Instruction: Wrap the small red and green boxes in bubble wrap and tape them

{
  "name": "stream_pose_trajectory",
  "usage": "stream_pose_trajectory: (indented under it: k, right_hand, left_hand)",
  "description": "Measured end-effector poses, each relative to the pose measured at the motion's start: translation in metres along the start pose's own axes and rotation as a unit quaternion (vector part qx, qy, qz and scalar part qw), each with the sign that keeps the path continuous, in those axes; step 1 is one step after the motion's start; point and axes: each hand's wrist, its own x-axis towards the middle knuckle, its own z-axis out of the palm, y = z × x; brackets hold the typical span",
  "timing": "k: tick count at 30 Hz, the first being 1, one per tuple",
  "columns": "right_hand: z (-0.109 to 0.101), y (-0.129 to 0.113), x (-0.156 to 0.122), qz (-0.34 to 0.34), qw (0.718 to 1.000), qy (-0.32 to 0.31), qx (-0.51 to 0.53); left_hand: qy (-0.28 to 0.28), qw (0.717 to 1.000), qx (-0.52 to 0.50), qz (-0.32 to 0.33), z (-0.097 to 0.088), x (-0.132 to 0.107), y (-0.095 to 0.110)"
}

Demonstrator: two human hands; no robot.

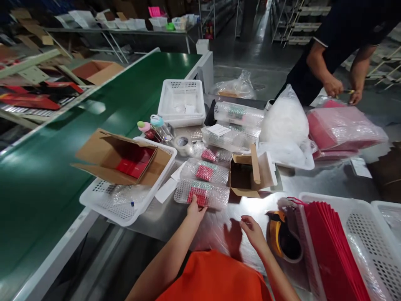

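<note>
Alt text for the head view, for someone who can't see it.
A person's left hand holds a clear bubble-wrapped package at a metal table, the nearest in a row of similar ones, while the right hand hovers above the table, apparently empty. A green conveyor runs along the left; at upper right, another person's hands are near pink packages.

The small open carton [256,167] is plain brown; left of it, the clear bubble-wrapped packages [216,193] carry a pattern of round bubbles, with red and green patches showing through; farther left, the conveyor belt [125,98] is solid green; to the carton's near right, the tape dispenser [276,239] shows yellow-orange; beyond that, the basket [369,221] is white, dotted with holes, its flat stack [333,242] red.
</note>
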Motion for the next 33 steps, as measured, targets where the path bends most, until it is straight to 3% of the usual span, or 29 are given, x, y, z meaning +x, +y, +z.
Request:
stream_pose_trajectory:
  k: [4, 13, 16, 19, 22, 24, 27, 30, 33]
  right_hand:
    - [-0.003, 0.001, 0.005, -0.005, 1.000, 0.011, -0.008]
    - [-0.011, 0.028, -0.002, -0.002, 0.999, 0.016, -0.033]
    - [-0.009, 0.024, -0.001, -0.012, 0.998, 0.025, -0.055]
    - [-0.010, 0.018, -0.003, -0.033, 0.997, 0.029, -0.061]
    - [-0.016, 0.020, -0.008, -0.055, 0.995, 0.041, -0.076]
    - [-0.020, 0.026, -0.012, -0.058, 0.993, 0.044, -0.096]
    - [-0.013, 0.025, -0.016, -0.099, 0.980, 0.039, -0.166]
    - [0.018, -0.003, -0.011, -0.222, 0.937, 0.026, -0.269]
    - [0.073, -0.052, 0.006, -0.321, 0.871, -0.038, -0.370]
  left_hand:
    - [0.016, 1.000, -0.013, 0.023, -0.002, -0.003, -0.008]
    - [0.022, 0.999, 0.011, 0.034, 0.009, 0.007, 0.004]
    - [-0.002, 1.000, 0.021, 0.021, -0.001, 0.002, 0.007]
    - [-0.076, 0.995, 0.065, -0.030, -0.031, -0.005, 0.013]
    - [-0.133, 0.982, 0.127, -0.034, -0.076, -0.005, 0.017]
    - [-0.109, 0.985, 0.129, -0.016, -0.108, -0.003, 0.016]
    - [-0.031, 0.995, 0.089, -0.014, -0.152, 0.000, 0.008]
    - [0.005, 0.998, 0.065, -0.022, -0.184, -0.003, -0.005]
    - [0.009, 0.998, 0.061, -0.030, -0.202, -0.010, -0.018]
